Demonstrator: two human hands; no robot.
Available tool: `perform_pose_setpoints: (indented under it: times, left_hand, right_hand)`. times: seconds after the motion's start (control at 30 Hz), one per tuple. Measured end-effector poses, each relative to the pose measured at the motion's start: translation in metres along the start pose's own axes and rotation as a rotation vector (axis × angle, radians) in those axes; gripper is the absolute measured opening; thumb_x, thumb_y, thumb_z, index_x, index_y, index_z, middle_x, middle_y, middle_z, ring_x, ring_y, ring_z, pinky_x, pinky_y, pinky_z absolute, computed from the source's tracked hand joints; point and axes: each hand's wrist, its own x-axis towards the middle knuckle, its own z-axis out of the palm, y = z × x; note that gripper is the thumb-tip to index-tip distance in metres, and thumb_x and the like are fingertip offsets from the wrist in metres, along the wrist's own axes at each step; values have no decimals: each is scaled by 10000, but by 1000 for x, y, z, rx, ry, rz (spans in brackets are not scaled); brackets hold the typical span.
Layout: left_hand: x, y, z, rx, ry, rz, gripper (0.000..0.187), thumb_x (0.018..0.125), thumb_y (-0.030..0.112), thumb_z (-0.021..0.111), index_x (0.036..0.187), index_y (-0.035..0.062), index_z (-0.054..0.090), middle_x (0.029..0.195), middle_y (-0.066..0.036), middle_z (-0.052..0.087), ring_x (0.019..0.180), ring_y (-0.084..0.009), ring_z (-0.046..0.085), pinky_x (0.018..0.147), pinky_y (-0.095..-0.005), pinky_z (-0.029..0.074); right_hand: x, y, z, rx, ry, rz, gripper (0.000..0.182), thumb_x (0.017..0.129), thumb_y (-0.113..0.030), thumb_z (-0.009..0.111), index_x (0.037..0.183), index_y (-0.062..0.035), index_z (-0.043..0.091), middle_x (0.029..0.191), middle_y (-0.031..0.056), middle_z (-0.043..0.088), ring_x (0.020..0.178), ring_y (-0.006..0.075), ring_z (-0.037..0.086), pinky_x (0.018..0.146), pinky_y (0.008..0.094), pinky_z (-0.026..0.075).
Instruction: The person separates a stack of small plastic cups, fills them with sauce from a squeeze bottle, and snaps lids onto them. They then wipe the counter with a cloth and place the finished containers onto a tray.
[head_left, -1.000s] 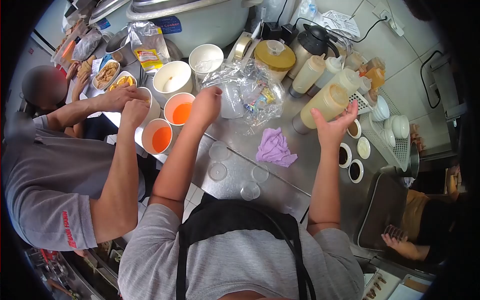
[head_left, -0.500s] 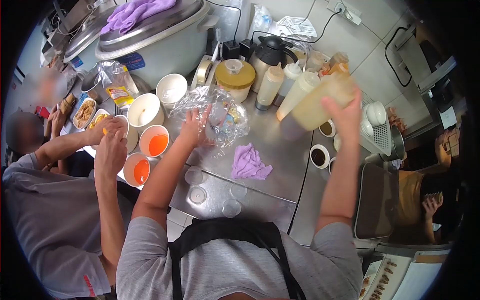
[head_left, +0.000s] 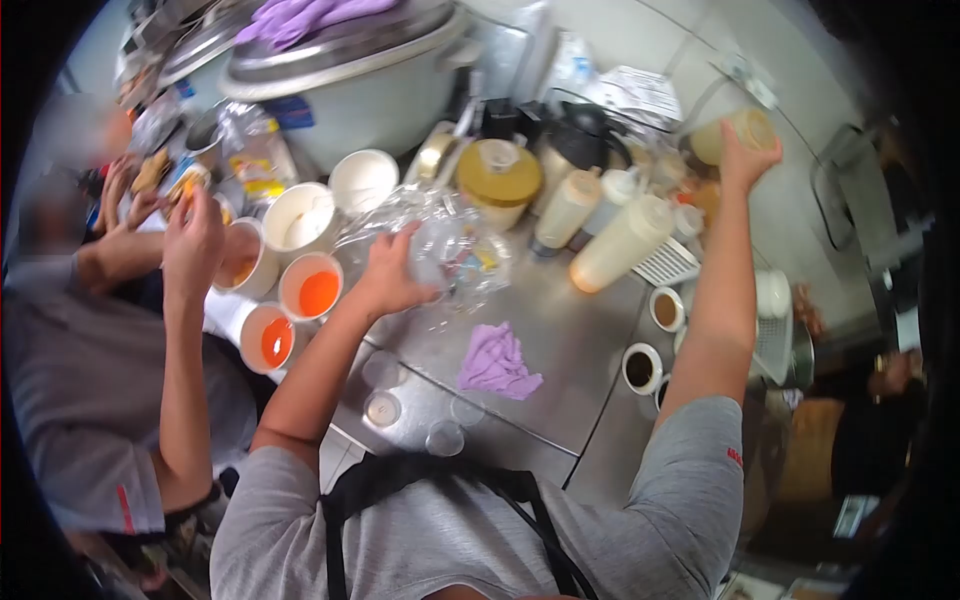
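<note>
My right hand is wrapped around a translucent yellowish plastic container, raised near the wall behind the squeeze bottles. Its far end looks dark, and blur hides its detail. Over the crumpled clear plastic bag my left hand has its thumb and fingers apart, touching or just above the bag's left side. Small coloured items show inside the bag. A purple cloth lies on the steel counter in front of it. Squeeze bottles stand between my hands, beside a tub with a gold lid.
Cups of orange liquid and white tubs stand left. Several clear lids lie near the front edge. Small bowls of dark sauce sit under my right arm. A co-worker's hand works at left. Large cookers stand behind.
My right hand has carried the translucent container right and back, away from the squeeze bottles. My left hand's fingers have turned rightward at the bag. The co-worker's hand has risen, and the view has shifted.
</note>
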Motion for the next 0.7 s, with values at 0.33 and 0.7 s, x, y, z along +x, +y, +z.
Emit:
perform_pose_setpoints:
  times: [0.33, 0.7]
  left_hand:
    - [-4, 34, -37, -275, 23, 44, 926, 527, 279, 724, 1297, 104, 240, 1190, -258, 308, 1113, -363, 349, 934, -382, 313]
    - [-31, 35, -63, -856, -471, 100, 840, 599, 238, 669, 1281, 36, 223, 1075, -136, 474, 993, -209, 458, 833, -293, 360]
  right_hand:
    - [-163, -197, -74, 432, -1048, -272, 1152, 369, -255, 837, 1303, -65, 189, 1344, 157, 179, 1220, 298, 254, 992, 417, 244]
    - [-227, -167, -91, 109, -651, -25, 202, 750, -67, 527, 946, -20, 540, 864, 109, 553, 774, 238, 538, 700, 323, 437]
